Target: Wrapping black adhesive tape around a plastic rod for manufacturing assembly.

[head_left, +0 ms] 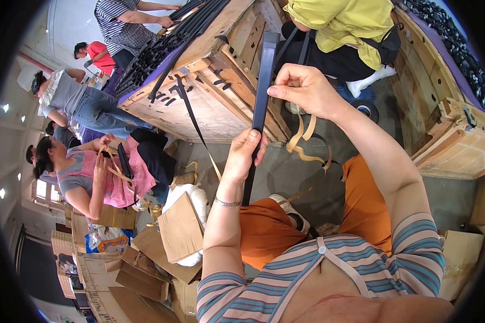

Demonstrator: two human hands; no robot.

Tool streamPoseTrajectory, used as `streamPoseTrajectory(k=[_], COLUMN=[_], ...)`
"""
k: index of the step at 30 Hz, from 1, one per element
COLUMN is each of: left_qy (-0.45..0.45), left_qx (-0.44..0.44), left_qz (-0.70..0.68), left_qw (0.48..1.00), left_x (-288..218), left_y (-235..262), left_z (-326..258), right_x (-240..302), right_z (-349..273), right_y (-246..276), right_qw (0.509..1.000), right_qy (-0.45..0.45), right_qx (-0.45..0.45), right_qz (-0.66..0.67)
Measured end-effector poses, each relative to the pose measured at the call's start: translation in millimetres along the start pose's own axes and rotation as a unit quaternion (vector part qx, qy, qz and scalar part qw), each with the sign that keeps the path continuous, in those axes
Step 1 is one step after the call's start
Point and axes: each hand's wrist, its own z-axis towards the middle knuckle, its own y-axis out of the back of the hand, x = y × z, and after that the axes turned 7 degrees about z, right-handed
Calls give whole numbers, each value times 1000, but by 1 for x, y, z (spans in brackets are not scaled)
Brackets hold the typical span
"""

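A long, narrow black bar [263,81] stands nearly upright in front of me, its lower end running down to my orange trouser leg. My left hand [246,149] is wrapped round its lower half. Higher up, beside the bar's right edge, my right hand [303,90] is closed, thumb and forefinger pinched together close to the bar. A thin tan strip [310,128] hangs in curls just below my right hand; its upper end disappears behind the hand. What lies between the pinched fingertips is too small to make out.
A wooden crate [215,99] with black bars on top stands ahead to the left. Another crate [452,145] holding black pieces is on the right. A co-worker in yellow [345,27] sits ahead, one in a pink checked apron [91,177] at left. Cardboard [180,226] lies at lower left.
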Motion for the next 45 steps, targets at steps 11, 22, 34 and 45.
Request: streamPoseTrajectory(k=[11, 22, 34, 45], left_qy=[-31, 10, -101, -105], left_qx=[-8, -122, -101, -117], left_qz=[65, -7, -48, 4], left_qw=[997, 992, 989, 988], left_x=[0, -7, -14, -22], left_y=[-13, -36, 2, 15], left_z=[8, 17, 11, 2], right_x=[14, 13, 25, 24], right_z=[-2, 0, -3, -4], right_y=[-5, -6, -2, -11], right_qw=[997, 990, 989, 989], right_qy=[9, 43, -14, -7], right_qx=[-56, -123, -98, -100], right_qz=[48, -46, -113, -108])
